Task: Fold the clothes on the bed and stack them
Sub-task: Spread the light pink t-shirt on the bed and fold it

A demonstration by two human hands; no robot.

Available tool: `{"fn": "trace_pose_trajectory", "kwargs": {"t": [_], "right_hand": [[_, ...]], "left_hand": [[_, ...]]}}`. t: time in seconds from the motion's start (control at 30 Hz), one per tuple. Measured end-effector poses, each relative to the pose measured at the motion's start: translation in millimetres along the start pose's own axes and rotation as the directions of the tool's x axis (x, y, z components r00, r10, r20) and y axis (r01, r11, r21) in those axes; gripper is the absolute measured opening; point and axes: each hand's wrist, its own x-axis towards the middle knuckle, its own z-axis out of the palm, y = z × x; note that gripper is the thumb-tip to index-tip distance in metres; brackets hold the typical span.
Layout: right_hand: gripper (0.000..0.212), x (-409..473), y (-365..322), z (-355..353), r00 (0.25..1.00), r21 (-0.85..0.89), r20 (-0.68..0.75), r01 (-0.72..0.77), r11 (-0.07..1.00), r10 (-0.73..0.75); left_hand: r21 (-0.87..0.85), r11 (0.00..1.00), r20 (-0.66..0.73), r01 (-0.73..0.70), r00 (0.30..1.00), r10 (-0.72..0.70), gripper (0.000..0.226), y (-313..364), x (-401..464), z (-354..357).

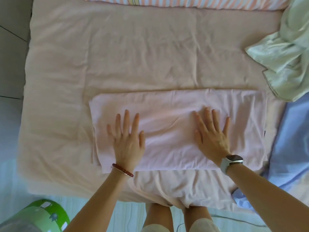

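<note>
Folded pink garment (177,129) lay on the bed (117,56) near its 6 o'clock edge, long axis running from 9 to 3 o'clock. Left hand (126,141) and right hand (212,136) both rested flat on it, fingers straight and spread, gripping nothing, pointing toward 12 o'clock. Each hand sat about equally far from its own short end. A further fold would probably bring one short end across to the other. An unfolded pale green garment (284,61) lay at 2 o'clock, nearer the right hand.

place: home bedroom | evidence: bed (133,47) with pink sheet, striped pillow (184,1), tiled floor (10,47)
</note>
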Motion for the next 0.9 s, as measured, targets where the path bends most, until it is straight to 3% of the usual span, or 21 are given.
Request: {"fn": "trace_pose_trajectory", "kwargs": {"t": [0.07, 0.13, 0.2, 0.3, 0.4, 0.5, 0.57, 0.6, 0.67, 0.7, 0.77, 0.9], "right_hand": [[0.055, 6, -6, 1, 0.996, -0.007, -0.011, 0.091, 0.996, -0.092], [0.054, 13, 5, 3, 0.998, 0.007, -0.005, 0.062, 0.998, -0.062], [0.055, 15, 31, 5, 0.999, 0.027, 0.002, -0.039, 0.999, 0.039], [0.056, 10, 81, 11, 0.992, -0.002, -0.026, -0.120, 0.993, 0.120], [0.060, 9, 110, 13, 0.956, 0.082, -0.033, -0.289, 0.954, 0.292], [0.064, 7, 116, 11, 0.916, 0.281, -0.067, -0.363, 0.888, 0.396], [0.066, 2, 114, 6, 0.849, 0.464, -0.130, -0.404, 0.788, 0.512], [0.067, 0, 114, 3, 0.774, 0.562, -0.107, -0.471, 0.680, 0.624], [0.066, -7, 119, -3, 0.618, 0.662, 0.087, -0.622, 0.419, 0.781], [0.064, -11, 122, -7, 0.580, 0.665, 0.197, -0.671, 0.326, 0.791], [0.062, -14, 129, -11, 0.580, 0.658, 0.339, -0.709, 0.254, 0.741], [0.056, -14, 141, -18, 0.661, 0.707, 0.416, -0.667, 0.235, 0.625]], "left_hand": [[0.016, 0.967, 0.118, -0.253, 0.961, 0.249, 0.052, 32, 10, 9], [0.047, 0.950, 0.214, -0.309, 0.932, 0.292, 0.052, 43, 28, 20], [0.092, 0.977, 0.261, -0.194, 0.951, 0.164, 0.056, 31, 50, 32], [0.116, 0.993, 0.203, 0.020, 0.978, -0.044, 0.061, -4, 74, 39], [0.127, 0.990, 0.232, 0.065, 0.968, -0.093, 0.068, -10, 82, 37], [0.095, 0.989, 0.159, 0.113, 0.979, -0.127, 0.056, 21, 72, 30], [0.049, 0.998, 0.106, 0.026, 0.994, -0.031, 0.052, 52, 55, 28], [0.027, 0.998, 0.113, -0.051, 0.992, 0.048, 0.054, 72, 44, 27], [-0.011, 0.975, 0.184, -0.221, 0.958, 0.219, 0.058, 115, 19, 30], [-0.019, 0.959, 0.233, -0.283, 0.932, 0.280, 0.058, 133, 8, 33], [-0.009, 0.947, 0.318, -0.322, 0.897, 0.308, 0.057, 154, -3, 41], [0.060, 0.946, 0.404, -0.317, 0.874, 0.268, 0.059, 154, -3, 60]]}}
